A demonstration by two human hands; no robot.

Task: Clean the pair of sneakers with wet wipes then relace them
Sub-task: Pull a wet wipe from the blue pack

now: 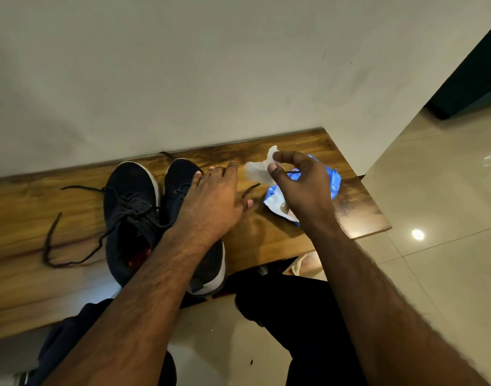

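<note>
Two dark navy sneakers with white soles stand side by side on a wooden bench (29, 207), toes toward the wall. The left sneaker (130, 207) has loose dark laces (52, 240) trailing to the left. My left hand (213, 199) lies flat, fingers straight, over the right sneaker (180, 176). My right hand (302, 185) pinches a white wet wipe (256, 169) between thumb and fingers, just above the blue wet wipe pack (333, 179) on the bench's right end. A lace end (249, 189) lies between the hands.
A pale wall rises right behind the bench. Glossy beige floor tiles (433, 204) spread to the right and below. My knees in dark trousers (280, 299) sit under the bench's front edge. A dark doorway (472, 79) is at the upper right.
</note>
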